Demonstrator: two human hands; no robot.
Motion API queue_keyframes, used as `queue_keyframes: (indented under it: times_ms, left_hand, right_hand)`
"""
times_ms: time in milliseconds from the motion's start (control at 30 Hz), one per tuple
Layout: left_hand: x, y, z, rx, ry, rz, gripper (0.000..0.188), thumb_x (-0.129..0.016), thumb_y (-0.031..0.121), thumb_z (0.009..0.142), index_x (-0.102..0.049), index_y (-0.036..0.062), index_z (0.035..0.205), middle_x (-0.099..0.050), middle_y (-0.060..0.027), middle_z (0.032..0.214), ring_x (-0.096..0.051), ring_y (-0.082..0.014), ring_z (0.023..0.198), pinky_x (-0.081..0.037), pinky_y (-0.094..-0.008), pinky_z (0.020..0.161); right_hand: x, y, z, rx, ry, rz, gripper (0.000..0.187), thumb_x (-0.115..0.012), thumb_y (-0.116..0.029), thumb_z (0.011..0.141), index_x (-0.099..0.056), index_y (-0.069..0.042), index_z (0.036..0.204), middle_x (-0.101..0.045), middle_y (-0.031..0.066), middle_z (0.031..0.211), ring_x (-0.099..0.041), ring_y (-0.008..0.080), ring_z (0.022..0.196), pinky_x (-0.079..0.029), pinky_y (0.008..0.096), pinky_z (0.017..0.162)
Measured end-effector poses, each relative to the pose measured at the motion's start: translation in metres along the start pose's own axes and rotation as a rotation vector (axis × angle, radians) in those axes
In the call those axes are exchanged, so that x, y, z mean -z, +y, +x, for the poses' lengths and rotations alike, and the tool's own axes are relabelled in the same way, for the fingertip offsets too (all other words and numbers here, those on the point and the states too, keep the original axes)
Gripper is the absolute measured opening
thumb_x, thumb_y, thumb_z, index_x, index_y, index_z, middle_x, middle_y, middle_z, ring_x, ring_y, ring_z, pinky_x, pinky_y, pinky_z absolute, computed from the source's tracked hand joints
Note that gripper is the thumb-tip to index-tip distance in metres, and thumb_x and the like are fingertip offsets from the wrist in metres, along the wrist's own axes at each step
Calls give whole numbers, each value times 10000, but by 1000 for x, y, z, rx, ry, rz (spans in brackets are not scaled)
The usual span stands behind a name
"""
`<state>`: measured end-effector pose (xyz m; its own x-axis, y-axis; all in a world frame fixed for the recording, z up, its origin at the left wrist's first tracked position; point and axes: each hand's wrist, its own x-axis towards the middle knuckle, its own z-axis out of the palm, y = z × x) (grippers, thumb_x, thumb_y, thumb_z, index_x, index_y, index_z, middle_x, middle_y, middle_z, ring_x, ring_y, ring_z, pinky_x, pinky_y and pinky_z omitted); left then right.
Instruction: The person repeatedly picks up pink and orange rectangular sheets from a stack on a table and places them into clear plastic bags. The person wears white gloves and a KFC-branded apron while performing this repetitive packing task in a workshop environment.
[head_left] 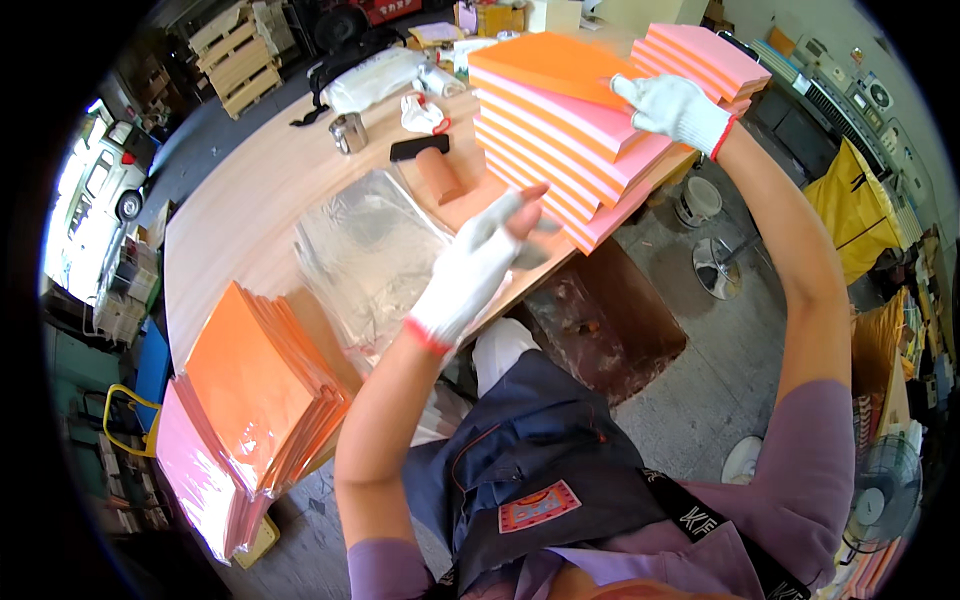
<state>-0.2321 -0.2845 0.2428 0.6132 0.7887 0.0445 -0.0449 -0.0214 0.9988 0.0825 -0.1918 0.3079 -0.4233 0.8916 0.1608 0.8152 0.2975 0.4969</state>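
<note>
Stack of pink and orange sheets sits on the far right part of the wooden table, long axis running from upper left to lower right in my view, top orange sheet tilted up a bit toward the far end. Right hand, white glove, rests on the right far corner of the stack, fingers lying together over the top sheets' edge, thumb side hidden, so I can't tell if it pinches any sheets. Left hand, also gloved, hovers just off the near edge of the stack, fingers loosely spread and blurred, holding nothing I can see. Second pink pile lies just behind the right hand.

Clear plastic bags lie flat on the table under and left of the left hand. Bagged orange packs lean at the table's near left edge, pink ones below them. Brown roll, black phone and a metal cup sit further back.
</note>
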Motion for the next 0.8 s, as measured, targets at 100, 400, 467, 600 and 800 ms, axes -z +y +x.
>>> queue_keyframes:
  times_ms: [100, 400, 467, 600, 800]
  left_hand:
    - [-17, -17, 91, 28, -87, -443, 764, -433, 562, 904, -202, 38, 1410, -433, -158, 1347, -603, -245, 813, -500, -343, 793]
    - [-46, 12, 204, 219, 109, -948, 700, -428, 588, 886, -276, 49, 1306, -457, -303, 1226, -486, -236, 517, -475, -278, 455]
    - [-47, 14, 208, 253, 232, -794, 608, -442, 539, 899, -334, 53, 1247, -523, -260, 1060, -475, -204, 495, -470, -251, 440]
    - [-46, 14, 219, 256, 223, -643, 478, -460, 410, 920, -360, 45, 1212, -584, -189, 882, -458, -146, 455, -476, -219, 424]
    - [-17, 0, 222, 282, 150, -639, 316, -450, 303, 935, -420, 76, 1153, -631, -186, 1027, -547, -160, 511, -522, -247, 490]
  right_hand:
    - [3, 8, 19, 78, 47, -39, 424, -476, -174, 800, -408, -99, 1212, -635, 143, 836, -625, 311, 669, -493, 423, 569]
    - [20, 7, -8, -76, 214, 264, 387, -494, -396, 877, -427, -136, 1155, -654, 147, 775, -646, 290, 706, -496, 394, 554]
    - [5, 21, -22, -438, 150, 1049, 417, -472, -438, 891, -428, -101, 1133, -650, 153, 731, -649, 266, 700, -489, 358, 518]
    - [-38, 20, -35, -695, 84, 2074, 612, -368, -485, 939, -323, 37, 1255, -552, 263, 1049, -626, 310, 907, -551, 346, 661]
    - [-24, 1, 2, -1168, 367, 2682, 611, -371, -468, 952, -284, -11, 1348, -458, 282, 1247, -555, 382, 1070, -560, 428, 804]
